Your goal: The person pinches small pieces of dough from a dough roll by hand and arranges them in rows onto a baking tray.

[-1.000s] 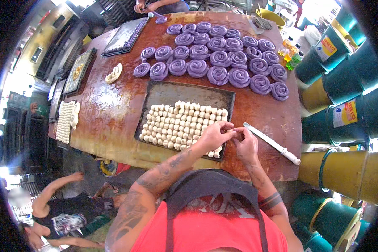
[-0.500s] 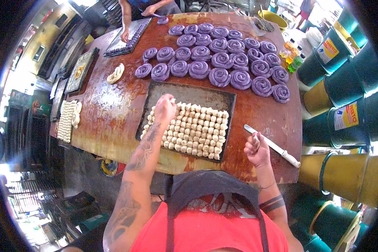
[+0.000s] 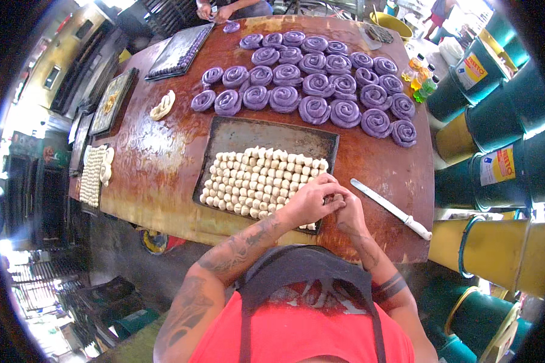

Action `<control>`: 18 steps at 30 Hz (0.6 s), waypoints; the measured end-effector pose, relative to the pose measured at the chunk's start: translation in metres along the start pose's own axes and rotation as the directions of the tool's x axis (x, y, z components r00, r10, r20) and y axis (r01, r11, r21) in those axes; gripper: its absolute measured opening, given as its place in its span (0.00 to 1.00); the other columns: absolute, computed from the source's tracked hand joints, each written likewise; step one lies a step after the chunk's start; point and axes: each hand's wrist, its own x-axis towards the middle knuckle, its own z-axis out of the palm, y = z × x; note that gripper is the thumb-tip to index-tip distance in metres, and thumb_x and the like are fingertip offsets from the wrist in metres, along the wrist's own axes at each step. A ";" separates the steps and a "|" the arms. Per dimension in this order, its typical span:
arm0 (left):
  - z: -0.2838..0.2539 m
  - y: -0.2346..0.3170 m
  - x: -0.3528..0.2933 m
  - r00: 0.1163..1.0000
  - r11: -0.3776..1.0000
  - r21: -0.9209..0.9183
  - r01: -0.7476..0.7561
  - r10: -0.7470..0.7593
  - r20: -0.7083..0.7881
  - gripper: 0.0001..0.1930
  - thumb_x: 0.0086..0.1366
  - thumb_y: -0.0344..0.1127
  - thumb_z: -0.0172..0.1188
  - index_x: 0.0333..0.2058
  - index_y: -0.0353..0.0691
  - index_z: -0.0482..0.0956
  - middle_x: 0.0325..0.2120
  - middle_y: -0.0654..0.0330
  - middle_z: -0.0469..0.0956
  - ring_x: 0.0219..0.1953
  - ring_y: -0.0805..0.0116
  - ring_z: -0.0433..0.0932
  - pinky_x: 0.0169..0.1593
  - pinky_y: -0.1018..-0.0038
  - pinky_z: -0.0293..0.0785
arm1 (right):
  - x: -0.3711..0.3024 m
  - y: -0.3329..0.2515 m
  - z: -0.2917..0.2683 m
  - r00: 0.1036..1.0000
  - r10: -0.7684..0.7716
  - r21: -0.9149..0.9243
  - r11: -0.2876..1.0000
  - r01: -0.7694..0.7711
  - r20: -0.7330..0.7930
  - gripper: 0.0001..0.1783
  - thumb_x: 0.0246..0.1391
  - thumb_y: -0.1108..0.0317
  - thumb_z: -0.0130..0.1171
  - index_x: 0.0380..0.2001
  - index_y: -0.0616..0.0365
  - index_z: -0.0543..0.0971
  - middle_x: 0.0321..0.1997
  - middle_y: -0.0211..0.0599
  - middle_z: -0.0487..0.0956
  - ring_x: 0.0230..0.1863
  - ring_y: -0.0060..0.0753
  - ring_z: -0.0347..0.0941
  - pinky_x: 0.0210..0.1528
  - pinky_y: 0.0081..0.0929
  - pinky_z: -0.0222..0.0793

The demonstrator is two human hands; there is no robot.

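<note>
My left hand and my right hand meet over the right edge of a dark baking tray. The right is curled round a piece of dough, mostly hidden by the fingers. With closed fingertips the left pinches at the top of that fist. Rows of small pale dough balls fill the near part of the tray; its far strip is bare metal. To the right of my hands lies a long knife with a white handle, touched by neither hand.
Purple dough coils cover the far table. A pale dough twist lies left of the tray. More trays line the left edge, one with purple pieces. Beyond them a co-worker's hands work. Bottles and teal drums stand right.
My left hand has come from the tray's far left back toward me and right, joining the right hand. The right has shifted slightly left. The co-worker's hands have drawn back from their tray.
</note>
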 end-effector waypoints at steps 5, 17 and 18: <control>0.006 -0.036 -0.018 0.840 0.803 -0.339 0.490 -0.539 -0.063 0.15 0.66 0.31 0.68 0.48 0.31 0.82 0.39 0.57 0.84 0.39 0.69 0.83 0.44 0.73 0.81 | 0.004 -0.033 -0.006 0.970 0.239 0.032 0.971 -0.238 -0.044 0.18 0.58 0.58 0.70 0.42 0.61 0.84 0.42 0.49 0.86 0.45 0.41 0.85 0.48 0.36 0.79; -0.136 -0.154 -0.043 0.706 0.822 0.344 0.454 -0.097 -0.702 0.16 0.56 0.28 0.65 0.45 0.36 0.80 0.32 0.47 0.83 0.39 0.48 0.83 0.45 0.53 0.81 | -0.024 0.014 -0.055 0.931 0.364 0.196 0.916 -0.350 -0.039 0.09 0.57 0.73 0.67 0.38 0.64 0.80 0.30 0.30 0.79 0.29 0.19 0.72 0.32 0.21 0.71; -0.156 -0.162 -0.045 0.706 0.782 0.412 0.468 -0.050 -0.707 0.15 0.56 0.29 0.65 0.43 0.37 0.81 0.32 0.48 0.83 0.41 0.50 0.82 0.46 0.54 0.80 | -0.032 0.019 -0.060 0.896 0.442 0.240 0.876 -0.418 -0.052 0.09 0.58 0.72 0.68 0.39 0.63 0.79 0.30 0.31 0.78 0.29 0.20 0.73 0.32 0.21 0.71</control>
